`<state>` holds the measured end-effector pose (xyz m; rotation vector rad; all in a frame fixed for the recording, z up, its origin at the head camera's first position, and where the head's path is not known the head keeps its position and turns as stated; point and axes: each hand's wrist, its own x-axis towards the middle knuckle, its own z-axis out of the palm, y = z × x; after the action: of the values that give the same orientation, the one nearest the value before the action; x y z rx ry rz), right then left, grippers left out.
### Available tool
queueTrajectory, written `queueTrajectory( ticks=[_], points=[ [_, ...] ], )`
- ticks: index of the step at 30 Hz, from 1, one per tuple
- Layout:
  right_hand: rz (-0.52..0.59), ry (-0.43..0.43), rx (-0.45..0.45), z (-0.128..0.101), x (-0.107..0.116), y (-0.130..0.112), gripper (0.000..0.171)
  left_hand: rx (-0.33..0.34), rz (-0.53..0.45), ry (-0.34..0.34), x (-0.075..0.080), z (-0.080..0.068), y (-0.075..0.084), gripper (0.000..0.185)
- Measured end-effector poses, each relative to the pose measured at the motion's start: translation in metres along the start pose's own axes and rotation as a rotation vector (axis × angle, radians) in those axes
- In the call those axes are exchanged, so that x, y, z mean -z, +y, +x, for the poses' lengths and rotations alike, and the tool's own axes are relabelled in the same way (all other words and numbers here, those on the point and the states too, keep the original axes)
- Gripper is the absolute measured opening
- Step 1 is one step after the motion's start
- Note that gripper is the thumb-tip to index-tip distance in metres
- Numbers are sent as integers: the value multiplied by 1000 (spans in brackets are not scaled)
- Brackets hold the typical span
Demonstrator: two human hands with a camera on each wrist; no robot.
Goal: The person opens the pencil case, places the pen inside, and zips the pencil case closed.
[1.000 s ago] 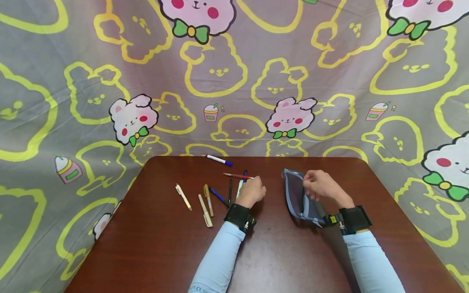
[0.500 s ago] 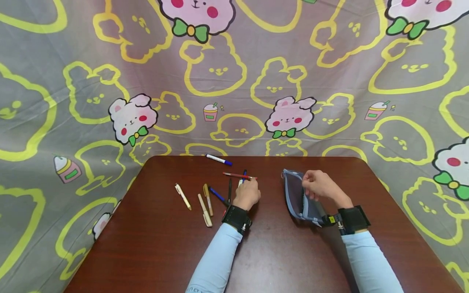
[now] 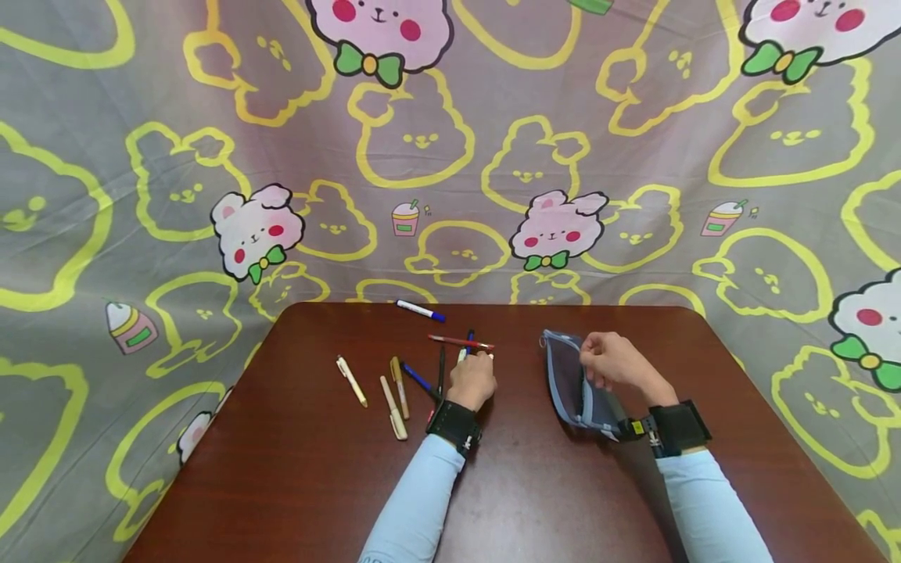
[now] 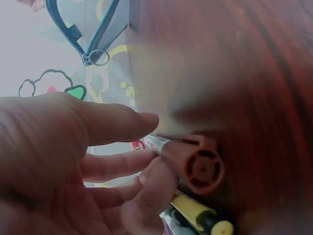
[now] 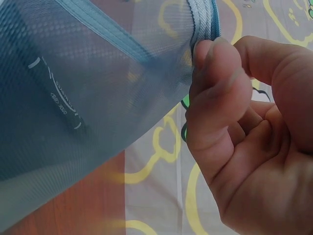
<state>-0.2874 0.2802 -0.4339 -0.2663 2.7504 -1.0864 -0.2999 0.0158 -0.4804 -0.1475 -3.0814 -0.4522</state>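
Mesh pencil case (image 3: 573, 387) stands propped open, its rim pinched by the right hand (image 3: 611, 363). At nine o'clock, the left hand (image 3: 473, 379) pinches a red pen (image 4: 193, 159) off the bench (image 3: 535, 485).

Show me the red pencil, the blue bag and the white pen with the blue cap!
red pencil (image 3: 457, 340): head view, middle of its shaft.
blue bag (image 3: 563, 375): head view, its mesh side.
white pen with the blue cap (image 3: 420, 310): head view, its white barrel.
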Motion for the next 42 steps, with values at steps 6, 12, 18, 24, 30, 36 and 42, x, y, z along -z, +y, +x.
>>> queueTrajectory(
  ticks=[6,12,18,24,30,36,42],
  points=[
    [4,6,-3,-3,-3,4,11,-10,-19,-41,-2,-5,1,19],
    [10,11,6,-6,-4,5,10,-76,30,-60,-4,-8,4,19],
    [9,15,15,-6,-5,3,10,-144,69,-54,-7,-9,7,13],
    [12,11,-7,-5,-6,3,11,-106,-21,-68,-9,-9,8,6],
    [7,25,18,-2,-7,4,10,-91,-158,-138,-1,-7,10,12],
    [0,21,18,-1,-5,2,10,-90,-318,-171,7,-6,16,29],
    [3,21,3,-1,-6,0,12,-119,-425,-180,7,-7,24,33]
  ],
)
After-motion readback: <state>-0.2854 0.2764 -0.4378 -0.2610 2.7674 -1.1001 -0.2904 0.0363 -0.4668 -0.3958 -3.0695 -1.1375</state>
